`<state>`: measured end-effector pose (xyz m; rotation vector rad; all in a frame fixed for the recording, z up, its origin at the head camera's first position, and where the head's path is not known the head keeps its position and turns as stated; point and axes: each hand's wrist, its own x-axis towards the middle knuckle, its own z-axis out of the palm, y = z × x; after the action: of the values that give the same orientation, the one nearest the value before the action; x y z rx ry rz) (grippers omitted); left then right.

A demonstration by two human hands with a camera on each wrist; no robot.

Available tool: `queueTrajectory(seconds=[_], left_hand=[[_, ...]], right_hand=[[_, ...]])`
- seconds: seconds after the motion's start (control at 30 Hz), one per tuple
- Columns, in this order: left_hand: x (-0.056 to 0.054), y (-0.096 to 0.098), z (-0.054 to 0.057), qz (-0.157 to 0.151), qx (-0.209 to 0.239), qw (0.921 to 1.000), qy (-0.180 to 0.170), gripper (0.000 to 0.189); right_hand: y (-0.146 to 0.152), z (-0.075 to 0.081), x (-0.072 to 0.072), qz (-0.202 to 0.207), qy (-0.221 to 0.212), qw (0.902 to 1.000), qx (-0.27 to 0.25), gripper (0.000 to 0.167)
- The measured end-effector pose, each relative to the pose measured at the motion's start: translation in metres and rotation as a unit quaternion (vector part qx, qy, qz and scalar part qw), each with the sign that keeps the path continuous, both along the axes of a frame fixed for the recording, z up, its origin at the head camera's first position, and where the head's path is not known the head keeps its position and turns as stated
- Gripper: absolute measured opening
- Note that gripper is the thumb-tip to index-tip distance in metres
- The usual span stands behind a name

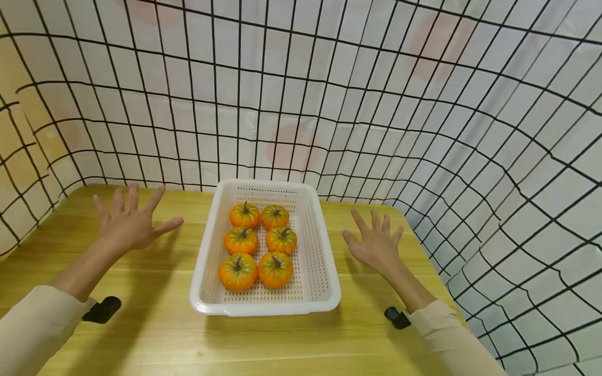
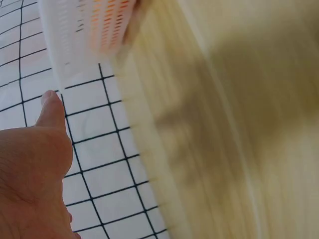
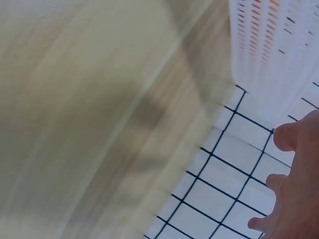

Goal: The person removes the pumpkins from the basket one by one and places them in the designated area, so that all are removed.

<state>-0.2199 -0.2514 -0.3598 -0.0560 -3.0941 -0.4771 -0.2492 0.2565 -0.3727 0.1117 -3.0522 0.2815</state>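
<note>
A white perforated plastic basket (image 1: 203,261) stands on the wooden table, with several small orange pumpkins (image 1: 241,240) grouped in its left and middle part. To the left of the basket, my left hand (image 1: 129,224) hovers over the table with its fingers spread, holding nothing. On the other side my right hand (image 1: 376,243) is held the same way, fingers splayed and nothing in them. Both hands are apart from the basket. The left wrist view shows the thumb (image 2: 50,109) below the basket's side (image 2: 79,40); the right wrist view shows fingers near the basket wall (image 3: 269,64).
A black wire grid (image 1: 240,99) backed by white sheeting rises behind the table (image 1: 282,344) and curves along both sides. Dark wrist mounts (image 1: 102,309) hang beneath the sleeves. Shadows of the arms fall across the wood.
</note>
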Motion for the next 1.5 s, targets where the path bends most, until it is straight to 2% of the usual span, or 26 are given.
queueTrajectory(seconds=[0.17, 0.33, 0.63, 0.97, 1.17, 1.33, 1.5], left_hand=[[-0.004, 0.007, 0.007, -0.003, -0.003, 1.0, 0.005, 0.101], [-0.007, 0.017, 0.019, -0.019, -0.005, 0.9998, -0.004, 0.101], [-0.015, 0.038, 0.03, -0.043, 0.006, 0.999, -0.006, 0.099], [-0.019, 0.051, 0.036, -0.082, 0.084, 0.993, -0.013, 0.097], [-0.021, 0.051, 0.035, -0.087, 0.134, 0.9863, -0.042, 0.103], [-0.022, 0.051, 0.034, -0.096, 0.158, 0.9817, -0.043, 0.106], [-0.022, 0.052, 0.032, -0.097, 0.189, 0.9754, -0.059, 0.108]], right_hand=[[-0.005, 0.009, -0.003, 0.006, 0.002, 1.0, 0.004, 0.069], [-0.012, 0.017, -0.005, 0.022, 0.016, 0.9996, -0.009, 0.069], [-0.034, 0.032, 0.0, 0.042, 0.021, 0.9986, -0.023, 0.069], [-0.065, 0.044, 0.004, 0.081, 0.012, 0.996, -0.037, 0.072], [-0.081, 0.048, 0.006, 0.102, 0.01, 0.9931, -0.056, 0.07], [-0.093, 0.049, 0.006, 0.114, 0.004, 0.9903, -0.078, 0.067], [-0.105, 0.048, 0.006, 0.121, -0.004, 0.9893, -0.081, 0.069]])
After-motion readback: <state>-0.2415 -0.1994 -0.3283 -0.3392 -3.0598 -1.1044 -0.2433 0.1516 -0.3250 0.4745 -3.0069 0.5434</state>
